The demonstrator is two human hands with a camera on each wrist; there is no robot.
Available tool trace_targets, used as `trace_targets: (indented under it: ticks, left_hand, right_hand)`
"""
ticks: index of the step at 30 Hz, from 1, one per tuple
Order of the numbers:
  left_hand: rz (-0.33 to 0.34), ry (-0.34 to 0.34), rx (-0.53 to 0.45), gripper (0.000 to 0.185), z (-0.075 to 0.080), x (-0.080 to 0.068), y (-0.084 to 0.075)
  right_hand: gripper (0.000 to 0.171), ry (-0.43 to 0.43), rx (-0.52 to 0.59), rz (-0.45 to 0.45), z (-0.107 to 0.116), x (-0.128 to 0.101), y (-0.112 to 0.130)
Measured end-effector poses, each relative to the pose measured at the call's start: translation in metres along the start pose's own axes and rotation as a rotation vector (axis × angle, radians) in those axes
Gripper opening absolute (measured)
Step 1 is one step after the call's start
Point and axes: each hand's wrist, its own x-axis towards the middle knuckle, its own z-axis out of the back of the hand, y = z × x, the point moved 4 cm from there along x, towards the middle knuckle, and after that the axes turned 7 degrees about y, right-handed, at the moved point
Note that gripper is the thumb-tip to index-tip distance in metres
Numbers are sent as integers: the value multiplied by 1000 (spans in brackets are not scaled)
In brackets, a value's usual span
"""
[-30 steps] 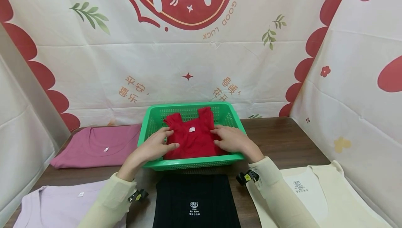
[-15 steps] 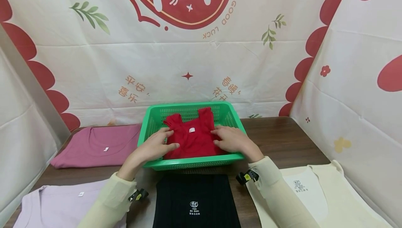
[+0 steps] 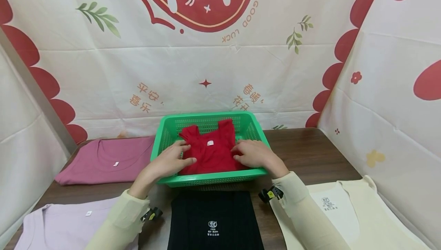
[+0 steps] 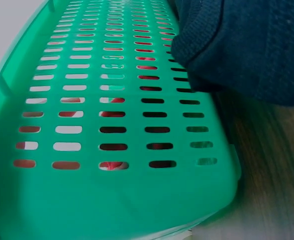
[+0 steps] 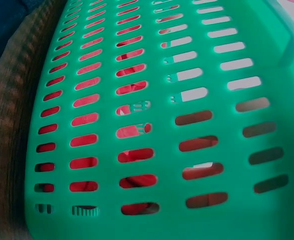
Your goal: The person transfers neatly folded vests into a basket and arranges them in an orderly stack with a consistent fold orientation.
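A red tank top [image 3: 213, 156] with a white neck label lies spread in a green plastic basket [image 3: 213, 177], its two straps toward the back. My left hand [image 3: 170, 160] reaches over the front left of the rim, fingers relaxed and thumb stretched out along the top's left edge. From the right, my right hand [image 3: 255, 153] rests at the top's right edge with its fingers slightly bent. Both wrist views look at the slotted basket wall [image 4: 122, 195], which hides most of each hand; red cloth [image 5: 84, 162] shows through the slots in the right one.
A folded dark pink top [image 3: 117, 162] lies left of the basket, a lilac one [image 3: 69, 223] in front of it. Directly before the basket is a black top [image 3: 215, 219]; a cream one [image 3: 379, 211] lies at right. A printed cloth [image 3: 206, 62] hangs behind the table [image 3: 303, 150].
My right fingers have drawn slightly down and bent a little more, and the right strap of the red tank top has shifted slightly. My left hand stays in place.
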Motion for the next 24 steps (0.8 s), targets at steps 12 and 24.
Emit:
trace_targets:
  ticks: [12,24]
  left_hand:
    - [2,-1,30,58,0,-2,-3]
    - [25,-28,50,58,1,-1,-4]
  right_hand:
    - [35,2,10,-43,-1,1,-1]
    - [31,-12,7,-65,-1,2,-3]
